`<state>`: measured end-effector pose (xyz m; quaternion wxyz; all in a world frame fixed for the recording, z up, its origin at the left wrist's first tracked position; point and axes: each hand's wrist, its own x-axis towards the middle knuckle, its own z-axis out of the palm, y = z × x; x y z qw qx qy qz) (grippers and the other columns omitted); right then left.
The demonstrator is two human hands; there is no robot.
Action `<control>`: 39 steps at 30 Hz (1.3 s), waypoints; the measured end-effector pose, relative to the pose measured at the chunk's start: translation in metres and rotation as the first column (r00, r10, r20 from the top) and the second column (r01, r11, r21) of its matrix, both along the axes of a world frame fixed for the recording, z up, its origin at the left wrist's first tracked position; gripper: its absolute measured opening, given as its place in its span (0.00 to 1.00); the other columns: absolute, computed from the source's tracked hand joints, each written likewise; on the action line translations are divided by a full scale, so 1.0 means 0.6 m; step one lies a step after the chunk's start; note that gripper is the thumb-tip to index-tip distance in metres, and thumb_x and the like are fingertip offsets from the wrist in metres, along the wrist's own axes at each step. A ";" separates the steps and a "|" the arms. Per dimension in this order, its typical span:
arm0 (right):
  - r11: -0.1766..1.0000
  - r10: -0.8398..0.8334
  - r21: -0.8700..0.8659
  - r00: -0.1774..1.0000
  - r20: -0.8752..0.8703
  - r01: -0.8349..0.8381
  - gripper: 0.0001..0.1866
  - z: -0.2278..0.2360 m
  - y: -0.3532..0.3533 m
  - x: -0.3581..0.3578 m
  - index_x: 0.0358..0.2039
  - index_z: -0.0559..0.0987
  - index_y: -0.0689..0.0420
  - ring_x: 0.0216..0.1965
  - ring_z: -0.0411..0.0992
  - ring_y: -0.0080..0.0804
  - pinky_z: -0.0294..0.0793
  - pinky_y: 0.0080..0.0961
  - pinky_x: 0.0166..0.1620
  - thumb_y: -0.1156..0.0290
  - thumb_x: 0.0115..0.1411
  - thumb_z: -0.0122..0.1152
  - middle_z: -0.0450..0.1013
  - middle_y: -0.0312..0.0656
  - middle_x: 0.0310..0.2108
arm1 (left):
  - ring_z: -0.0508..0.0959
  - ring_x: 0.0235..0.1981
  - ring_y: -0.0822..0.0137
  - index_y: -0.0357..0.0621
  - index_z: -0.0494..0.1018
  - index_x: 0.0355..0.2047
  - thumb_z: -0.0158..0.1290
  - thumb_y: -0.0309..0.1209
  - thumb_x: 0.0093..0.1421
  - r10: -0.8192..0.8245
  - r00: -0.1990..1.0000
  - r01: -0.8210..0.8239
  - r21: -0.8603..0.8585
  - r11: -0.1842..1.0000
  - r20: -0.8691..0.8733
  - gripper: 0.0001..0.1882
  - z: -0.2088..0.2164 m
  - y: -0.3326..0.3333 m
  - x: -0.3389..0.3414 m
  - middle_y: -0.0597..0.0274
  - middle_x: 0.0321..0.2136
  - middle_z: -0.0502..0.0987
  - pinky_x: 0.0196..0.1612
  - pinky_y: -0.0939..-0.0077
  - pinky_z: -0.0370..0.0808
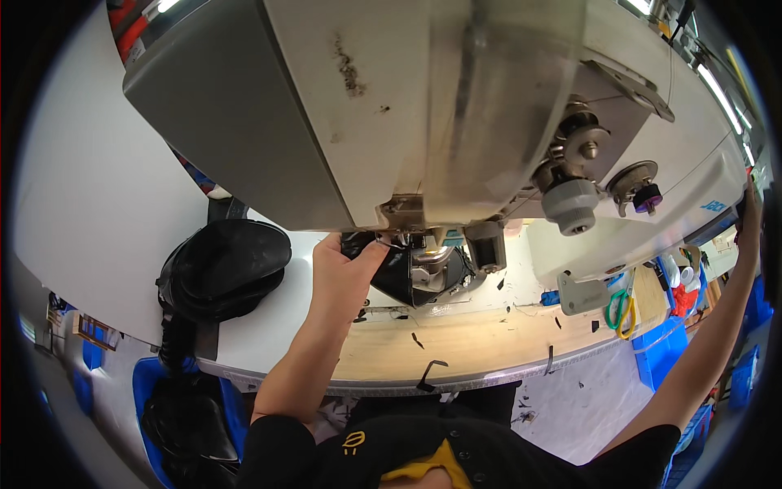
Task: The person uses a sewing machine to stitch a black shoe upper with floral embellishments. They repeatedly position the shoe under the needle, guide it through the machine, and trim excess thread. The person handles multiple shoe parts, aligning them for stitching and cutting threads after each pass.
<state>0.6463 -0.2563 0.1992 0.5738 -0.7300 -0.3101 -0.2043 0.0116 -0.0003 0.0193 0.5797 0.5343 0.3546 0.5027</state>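
Behind the middle of the tabletop's [269, 330] front edge, I have one left hand [349, 265] closed on one black piece [395, 277], thumb and finger pinching it beside the needle area of one sewing machine [489, 122]. The single right hand [751, 204] is out past the machine's right end, small and dark; whether its fingers are bent or straight I cannot tell.

Toward the tabletop's left, I count one heap of glossy black parts [228, 265], layered too closely for me to number. Below the front edge on that side is one blue bin [147, 395] with more black parts [187, 424] inside. Near the right end I make out one green and one yellow scissor handle [623, 314], and a second blue bin [664, 354] beyond.

The surface is white, with one wood-toned strip [489, 350] along the front edge; several black scraps [432, 375] are scattered there. In the room I see a pale floor [570, 403] and bright light tubes [720, 98] high on the right.
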 end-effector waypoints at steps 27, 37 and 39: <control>0.873 -0.027 0.478 0.988 -0.150 0.097 0.21 -0.136 -0.043 -0.100 0.47 0.78 0.58 0.21 0.62 0.12 0.55 0.11 0.19 0.53 0.65 0.56 0.77 0.37 0.40 | 0.74 0.28 0.73 0.39 0.73 0.45 0.56 0.29 0.63 0.188 0.982 -0.189 0.063 0.980 0.029 0.12 -0.057 0.070 -0.047 0.65 0.26 0.76 0.33 0.78 0.70; 0.873 -0.095 0.476 0.994 -0.053 0.109 0.14 -0.129 0.007 -0.215 0.41 0.80 0.58 0.20 0.58 0.10 0.54 0.11 0.20 0.60 0.63 0.60 0.76 0.34 0.33 | 0.78 0.40 0.56 0.42 0.77 0.31 0.59 0.17 0.43 0.344 0.860 0.331 0.925 0.188 -0.377 0.13 -0.023 0.097 -0.084 0.61 0.37 0.78 0.45 0.62 0.72; 0.866 -0.073 0.499 0.994 0.086 0.021 0.12 -0.136 0.044 -0.339 0.40 0.80 0.58 0.21 0.57 0.10 0.53 0.11 0.23 0.63 0.64 0.58 0.74 0.32 0.30 | 0.78 0.41 0.59 0.44 0.77 0.31 0.60 0.19 0.43 0.276 0.877 0.388 0.918 0.080 -0.395 0.13 0.011 0.061 -0.076 0.64 0.36 0.78 0.45 0.61 0.72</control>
